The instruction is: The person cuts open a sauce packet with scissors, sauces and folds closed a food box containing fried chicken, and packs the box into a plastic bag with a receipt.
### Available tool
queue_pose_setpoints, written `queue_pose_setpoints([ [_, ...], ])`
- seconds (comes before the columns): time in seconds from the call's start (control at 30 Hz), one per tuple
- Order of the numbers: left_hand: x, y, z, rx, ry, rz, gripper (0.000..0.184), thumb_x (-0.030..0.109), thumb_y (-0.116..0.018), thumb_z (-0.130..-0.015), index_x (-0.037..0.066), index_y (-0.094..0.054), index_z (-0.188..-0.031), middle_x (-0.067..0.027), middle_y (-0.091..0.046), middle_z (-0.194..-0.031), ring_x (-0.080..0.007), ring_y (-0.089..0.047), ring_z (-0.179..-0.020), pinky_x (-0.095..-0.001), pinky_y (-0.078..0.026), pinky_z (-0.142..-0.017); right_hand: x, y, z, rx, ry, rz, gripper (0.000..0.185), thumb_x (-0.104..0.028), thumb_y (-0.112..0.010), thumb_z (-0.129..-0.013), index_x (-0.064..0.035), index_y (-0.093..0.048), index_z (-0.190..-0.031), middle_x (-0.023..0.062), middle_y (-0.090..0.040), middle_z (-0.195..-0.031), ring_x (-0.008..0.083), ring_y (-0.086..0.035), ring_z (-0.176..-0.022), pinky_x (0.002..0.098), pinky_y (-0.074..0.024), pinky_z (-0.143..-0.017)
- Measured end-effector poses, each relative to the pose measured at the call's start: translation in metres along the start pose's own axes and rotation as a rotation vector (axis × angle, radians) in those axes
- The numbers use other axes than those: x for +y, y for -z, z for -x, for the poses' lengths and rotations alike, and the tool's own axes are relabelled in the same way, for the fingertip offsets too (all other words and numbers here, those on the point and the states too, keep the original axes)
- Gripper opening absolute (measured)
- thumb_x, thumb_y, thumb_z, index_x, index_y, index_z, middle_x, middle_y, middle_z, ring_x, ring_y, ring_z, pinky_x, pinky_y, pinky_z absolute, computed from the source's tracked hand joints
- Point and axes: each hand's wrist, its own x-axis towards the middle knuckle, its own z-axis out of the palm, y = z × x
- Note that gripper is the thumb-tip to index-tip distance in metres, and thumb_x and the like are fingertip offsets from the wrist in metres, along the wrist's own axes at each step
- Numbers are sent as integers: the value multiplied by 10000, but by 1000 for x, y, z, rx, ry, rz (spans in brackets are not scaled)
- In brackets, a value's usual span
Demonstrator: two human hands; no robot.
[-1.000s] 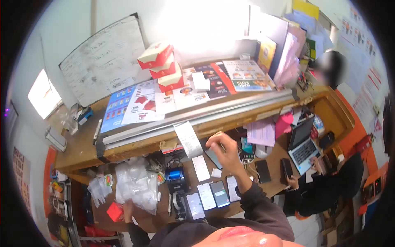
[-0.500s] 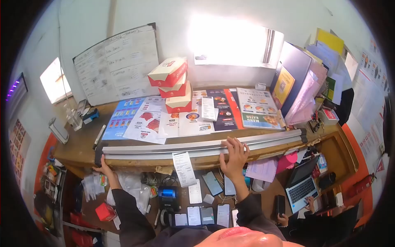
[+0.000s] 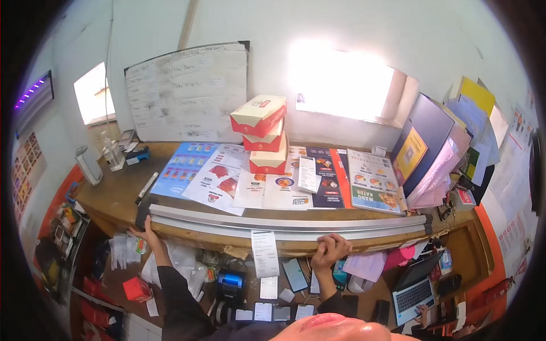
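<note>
My left hand (image 3: 149, 236) rests at the left end of the metal rail (image 3: 284, 226) on the counter's front edge, its fingers apart and nothing held. My right hand (image 3: 331, 251) is against the counter edge just below the rail, with its fingers curled in; what they hold, if anything, is hidden. Between my hands a printed receipt (image 3: 264, 253) hangs down from the rail. Behind it, a stack of red and cream boxes (image 3: 267, 162) stands on printed menus (image 3: 213, 175), with another receipt (image 3: 307, 174) lying to the right.
Several phones (image 3: 263, 311) and a blue and black printer (image 3: 230, 282) are on the lower desk, with plastic bags (image 3: 179, 266) to the left. At the right, a person's hand (image 3: 422, 311) is at a laptop (image 3: 414, 299). Folders (image 3: 424, 142) stand at the back right.
My left hand has come up from the red box to the rail's left end. My right hand moved down to the rail, lay spread there, then curled at the counter edge. The view has tilted up.
</note>
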Motion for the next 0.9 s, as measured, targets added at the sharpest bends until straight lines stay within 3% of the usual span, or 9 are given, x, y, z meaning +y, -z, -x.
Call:
queue_pose_setpoints([
  [0.47,14,-4,17,-31,91,94,957,178,-706,-757,105,-44,-1445,-133,-92,-1470,-278,-250,-1300,-385,-254,-1060,5,-12,9,106,8,6,116,-188,-476,-728,-115,-554,-684,54,-532,-808,252,-440,-839,404,-289,-823],
  [0.67,21,-6,18,-4,60,-31,981,207,-745,-727,92,-72,-1433,-136,-106,-1457,-283,-266,-1278,-386,-266,-1057,7,-11,6,134,51,-23,129,-183,-487,-726,-80,-558,-697,85,-540,-775,262,-474,-833,406,-301,-809],
  [0.77,-7,3,-3,-8,69,-23,993,216,-753,-720,100,-69,-1431,-139,-121,-1447,-288,-281,-1262,-402,-303,-1039,14,-11,12,84,67,25,141,-215,-492,-746,-102,-576,-739,83,-552,-826,269,-476,-865,412,-301,-816],
  [0.9,15,-2,11,-82,174,44,1065,196,-783,-684,140,-24,-1430,-152,-193,-1403,-294,-366,-1187,-440,-371,-989,23,-6,14,-51,61,60,184,-293,-506,-775,-154,-607,-843,64,-561,-960,268,-477,-929,435,-288,-868],
])
